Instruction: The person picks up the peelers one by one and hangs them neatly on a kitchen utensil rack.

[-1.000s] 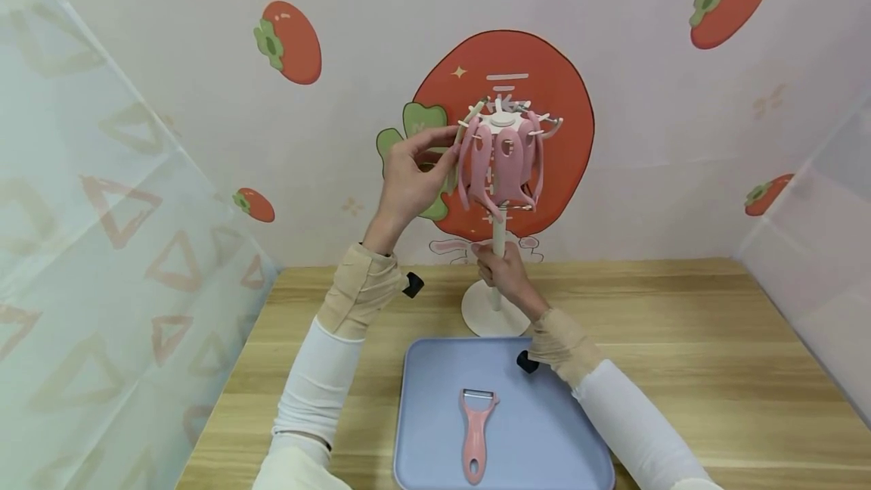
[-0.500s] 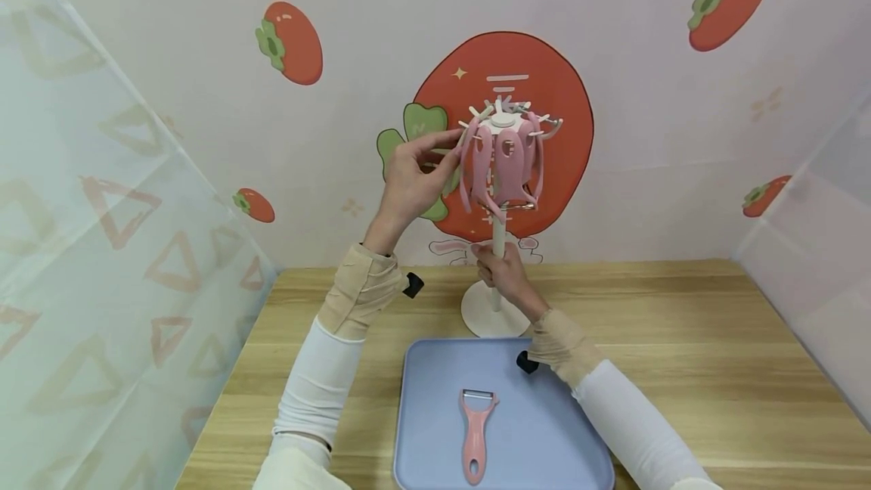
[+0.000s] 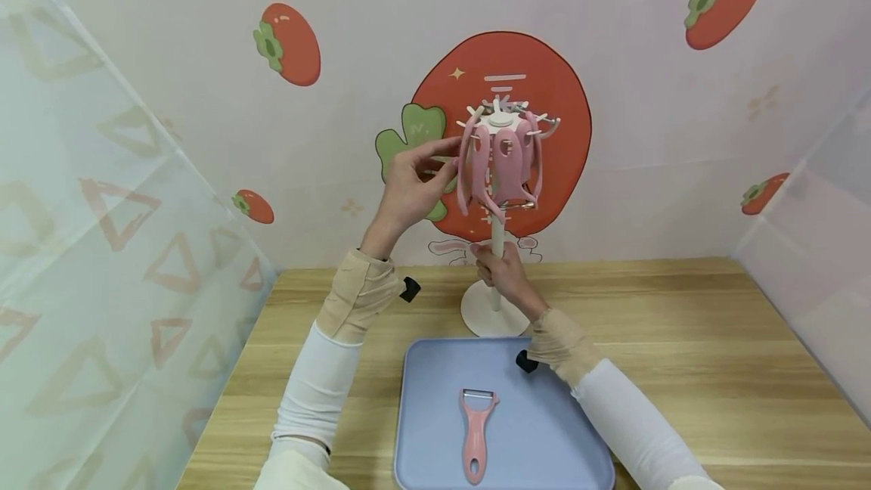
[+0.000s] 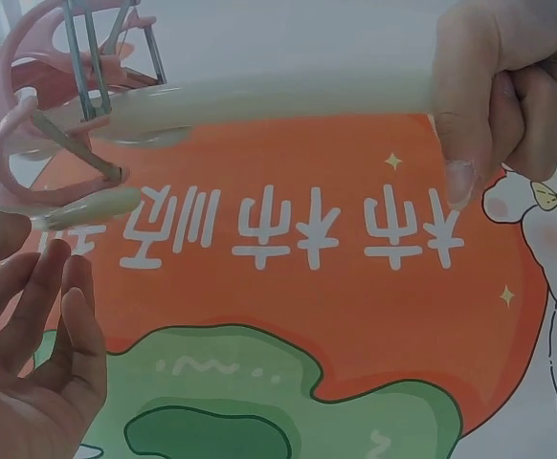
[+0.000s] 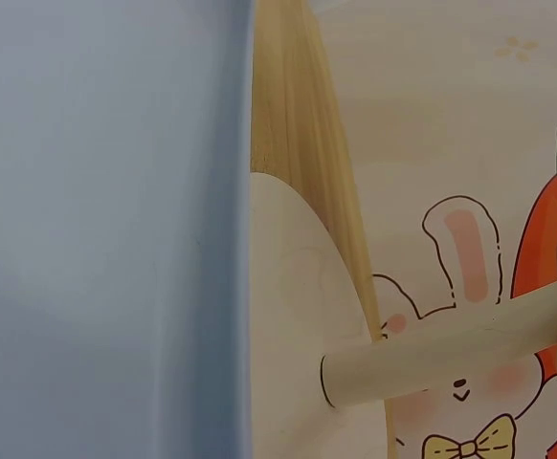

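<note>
A white stand with a round hooked top [image 3: 501,120] bears several pink Y-shaped peelers [image 3: 509,165], hung with their blades downward. My left hand [image 3: 410,184] is raised at the left of the stand, beside the leftmost peeler [image 3: 466,172]. Its fingers are loosely bent and spread, with a gap to the thumb; in the left wrist view the fingertips [image 4: 56,256] lie close to that peeler's pale edge [image 4: 97,207]. Whether they touch it I cannot tell. My right hand [image 3: 505,272] grips the stand's white pole [image 3: 498,231], seen also in the right wrist view [image 5: 441,349].
A blue tray [image 3: 544,429] lies on the wooden table in front of the stand's round base [image 3: 479,312]. One pink peeler [image 3: 475,433] lies on the tray, blade end away from me. A printed backdrop [image 3: 633,112] stands close behind the stand.
The leftmost peeler's upper end has moved right, onto the stand's hook. My left fingers have eased away from it and dropped slightly. The right hand stays on the pole.
</note>
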Tool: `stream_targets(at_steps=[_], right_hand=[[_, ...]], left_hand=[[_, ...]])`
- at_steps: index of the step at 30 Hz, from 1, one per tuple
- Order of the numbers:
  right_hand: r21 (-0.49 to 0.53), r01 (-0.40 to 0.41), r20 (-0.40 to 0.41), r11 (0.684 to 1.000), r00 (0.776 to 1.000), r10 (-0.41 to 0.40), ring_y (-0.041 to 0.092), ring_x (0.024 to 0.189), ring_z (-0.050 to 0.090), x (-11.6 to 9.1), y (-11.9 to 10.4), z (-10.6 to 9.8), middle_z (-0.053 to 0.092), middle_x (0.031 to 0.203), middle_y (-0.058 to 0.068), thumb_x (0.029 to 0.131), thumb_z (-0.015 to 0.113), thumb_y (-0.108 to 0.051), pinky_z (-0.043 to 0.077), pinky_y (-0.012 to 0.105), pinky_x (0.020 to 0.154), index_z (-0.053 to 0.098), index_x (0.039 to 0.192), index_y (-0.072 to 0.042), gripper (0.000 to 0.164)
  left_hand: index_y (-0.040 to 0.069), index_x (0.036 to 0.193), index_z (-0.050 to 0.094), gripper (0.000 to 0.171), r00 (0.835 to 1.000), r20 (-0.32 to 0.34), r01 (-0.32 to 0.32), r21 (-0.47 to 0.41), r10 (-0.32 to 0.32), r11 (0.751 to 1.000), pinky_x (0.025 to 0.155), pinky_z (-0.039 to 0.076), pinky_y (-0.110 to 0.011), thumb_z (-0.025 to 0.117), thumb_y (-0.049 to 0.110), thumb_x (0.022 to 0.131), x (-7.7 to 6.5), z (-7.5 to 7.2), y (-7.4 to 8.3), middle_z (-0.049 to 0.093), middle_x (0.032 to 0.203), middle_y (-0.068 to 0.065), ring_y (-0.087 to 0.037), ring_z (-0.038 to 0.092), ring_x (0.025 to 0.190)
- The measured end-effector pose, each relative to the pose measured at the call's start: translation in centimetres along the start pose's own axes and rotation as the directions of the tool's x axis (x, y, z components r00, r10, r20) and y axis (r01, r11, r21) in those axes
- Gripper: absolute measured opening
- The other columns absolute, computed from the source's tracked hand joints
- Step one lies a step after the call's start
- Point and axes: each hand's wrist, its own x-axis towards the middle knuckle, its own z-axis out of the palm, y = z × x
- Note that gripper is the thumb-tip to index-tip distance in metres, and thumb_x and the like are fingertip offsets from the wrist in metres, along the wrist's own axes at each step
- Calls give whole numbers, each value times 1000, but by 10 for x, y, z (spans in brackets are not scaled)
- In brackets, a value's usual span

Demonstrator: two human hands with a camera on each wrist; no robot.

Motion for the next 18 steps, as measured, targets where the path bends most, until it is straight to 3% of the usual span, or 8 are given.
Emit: stream_targets(at_steps=[6,15,18], right_hand=[[-6,-27,-13,1000,1000,27,10,35,30,-1,-1,1,35,46,-7,105,48,-7,23,24,35,39,57,0,49],[-11,-52,-17,999,999,52,12,36,29,-2,1,0,33,46,-4,106,52,-18,22,27,36,37,58,4,55],[-18,-47,-16,999,999,47,11,36,30,-1,0,-1,34,46,-5,106,51,-15,22,26,36,37,58,6,55]], left_hand=[[5,131,71,37,1000,-4,6,-6,-6,1000,86,59,-39,69,21,98,-4,-2,-3,74,119,-12,-29,73,99],[3,127,71,34,1000,-6,21,-12,-21,1000,87,57,-41,68,22,98,-16,-5,-7,72,118,-10,-26,72,101],[3,126,70,33,999,-13,43,14,-43,999,84,57,-41,68,21,98,-22,-5,-6,72,117,-9,-24,71,100]])
